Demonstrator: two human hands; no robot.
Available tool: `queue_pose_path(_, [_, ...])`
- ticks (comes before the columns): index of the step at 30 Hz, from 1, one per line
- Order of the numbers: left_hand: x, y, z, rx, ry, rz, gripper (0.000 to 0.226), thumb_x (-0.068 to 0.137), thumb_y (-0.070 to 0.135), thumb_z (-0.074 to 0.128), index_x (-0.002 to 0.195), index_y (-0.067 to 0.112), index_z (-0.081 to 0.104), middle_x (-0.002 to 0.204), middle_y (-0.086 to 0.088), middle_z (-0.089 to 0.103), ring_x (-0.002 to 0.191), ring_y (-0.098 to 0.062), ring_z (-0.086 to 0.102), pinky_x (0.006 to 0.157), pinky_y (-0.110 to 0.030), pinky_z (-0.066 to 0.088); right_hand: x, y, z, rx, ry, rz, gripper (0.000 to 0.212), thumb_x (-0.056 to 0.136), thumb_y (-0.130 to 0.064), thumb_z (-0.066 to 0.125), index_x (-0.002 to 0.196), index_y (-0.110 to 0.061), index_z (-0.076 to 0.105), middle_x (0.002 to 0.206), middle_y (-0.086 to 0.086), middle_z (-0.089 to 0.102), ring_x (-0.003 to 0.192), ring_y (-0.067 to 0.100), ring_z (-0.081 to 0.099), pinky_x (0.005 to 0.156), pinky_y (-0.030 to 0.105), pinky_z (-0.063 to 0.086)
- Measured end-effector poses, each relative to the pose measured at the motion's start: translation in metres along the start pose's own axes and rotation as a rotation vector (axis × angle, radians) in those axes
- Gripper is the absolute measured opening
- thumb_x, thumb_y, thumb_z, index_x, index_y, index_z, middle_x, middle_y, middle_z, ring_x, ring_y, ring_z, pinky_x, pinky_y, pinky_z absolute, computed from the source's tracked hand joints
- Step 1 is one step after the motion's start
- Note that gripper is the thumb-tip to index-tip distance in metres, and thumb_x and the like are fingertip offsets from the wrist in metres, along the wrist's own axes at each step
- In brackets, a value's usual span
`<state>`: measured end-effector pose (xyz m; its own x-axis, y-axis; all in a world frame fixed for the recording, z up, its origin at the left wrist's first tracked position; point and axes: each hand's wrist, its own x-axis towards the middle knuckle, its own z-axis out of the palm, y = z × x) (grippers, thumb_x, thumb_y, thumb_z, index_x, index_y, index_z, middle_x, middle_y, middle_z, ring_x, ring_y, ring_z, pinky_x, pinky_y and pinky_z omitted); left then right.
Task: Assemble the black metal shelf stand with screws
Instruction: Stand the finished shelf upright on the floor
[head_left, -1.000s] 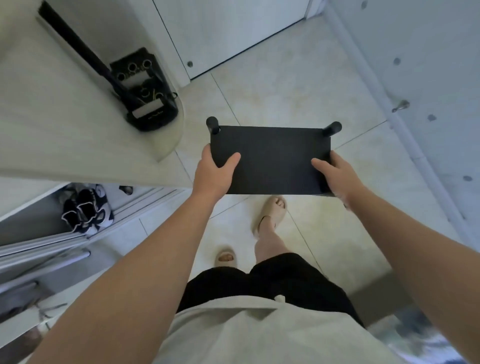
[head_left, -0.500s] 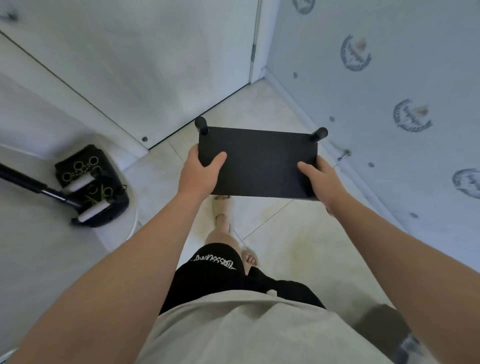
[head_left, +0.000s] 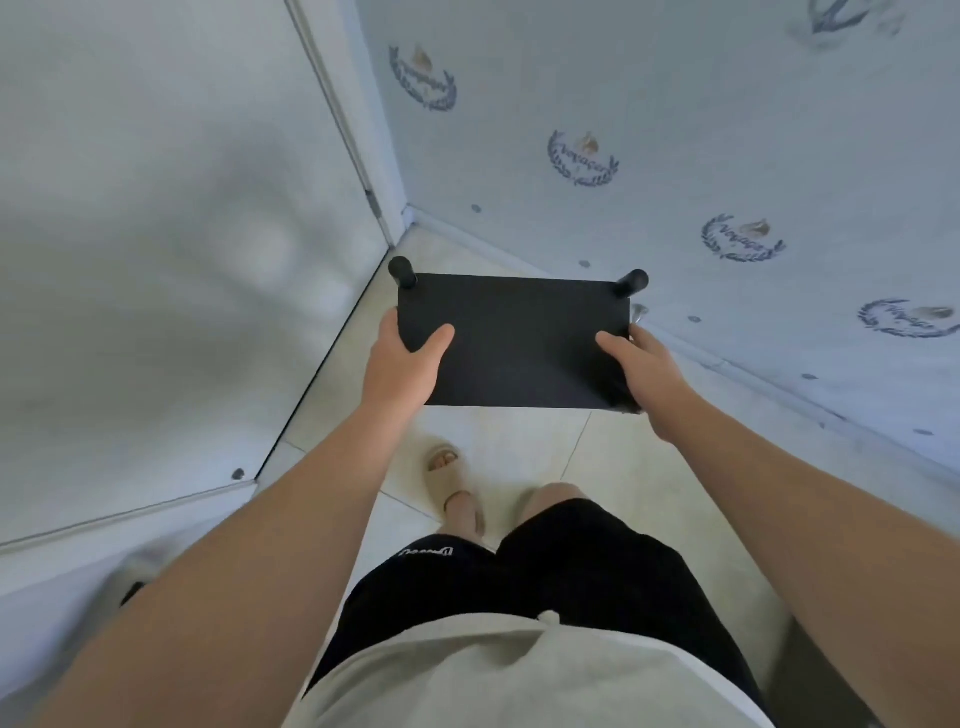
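Shelf stand (head_left: 514, 340) flat, long axis left-right (2 legs (head_left: 401, 271) far side), gripped by left hand (head_left: 402, 364), right hand (head_left: 644, 371)

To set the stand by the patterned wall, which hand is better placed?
Probably the right hand: it grips the stand on the side nearest that wall; the left hand grips the far side.

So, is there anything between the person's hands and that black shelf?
Nothing visible. The left hand and the right hand grip the black shelf directly at its two short ends, thumbs on top.
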<state>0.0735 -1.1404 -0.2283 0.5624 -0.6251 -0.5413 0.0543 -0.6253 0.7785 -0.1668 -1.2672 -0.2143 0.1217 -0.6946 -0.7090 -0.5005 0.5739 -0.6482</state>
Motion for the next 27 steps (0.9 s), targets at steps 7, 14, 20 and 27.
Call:
queue_pose_path(7, [0.110, 0.044, 0.045, 0.126, -0.080, -0.018, 0.050, 0.087, 0.048, 0.065, 0.132, 0.030, 0.053, 0.117, 0.016, 0.065, 0.106, -0.009, 0.063, 0.082, -0.028, 0.050, 0.086, -0.026, -0.013, 0.141, 0.099, 0.111, 0.036, 0.094, -0.046, 0.063, 0.128, -0.034, 0.058, 0.118, -0.014, 0.063, 0.099, 0.006, 0.060, 0.065, 0.026, 0.048])
queue_pose_path(14, [0.209, 0.062, 0.099, 0.196, -0.133, -0.052, 0.033, 0.085, 0.046, 0.065, 0.116, 0.036, 0.059, 0.102, 0.017, 0.067, 0.092, -0.004, 0.065, 0.070, -0.025, 0.049, 0.169, -0.039, -0.034, 0.191, 0.115, 0.209, 0.030, 0.094, -0.046, 0.063, 0.122, -0.039, 0.055, 0.111, -0.018, 0.061, 0.095, 0.007, 0.061, 0.052, 0.021, 0.050])
queue_pose_path(20, [0.284, 0.070, 0.136, 0.236, -0.202, -0.066, 0.038, 0.084, 0.048, 0.065, 0.120, 0.036, 0.056, 0.104, 0.016, 0.067, 0.094, -0.007, 0.066, 0.084, -0.036, 0.056, 0.232, -0.046, -0.039, 0.241, 0.161, 0.265, 0.026, 0.095, -0.044, 0.062, 0.120, -0.035, 0.060, 0.112, -0.014, 0.064, 0.096, 0.009, 0.062, 0.056, 0.024, 0.050])
queue_pose_path(27, [0.333, 0.085, 0.155, 0.260, -0.262, -0.045, 0.047, 0.085, 0.047, 0.067, 0.127, 0.036, 0.050, 0.105, 0.021, 0.062, 0.095, -0.003, 0.063, 0.075, -0.027, 0.052, 0.275, -0.058, -0.034, 0.317, 0.232, 0.292, 0.043, 0.094, -0.045, 0.064, 0.134, -0.031, 0.057, 0.120, -0.009, 0.063, 0.107, 0.018, 0.063, 0.064, 0.028, 0.052])
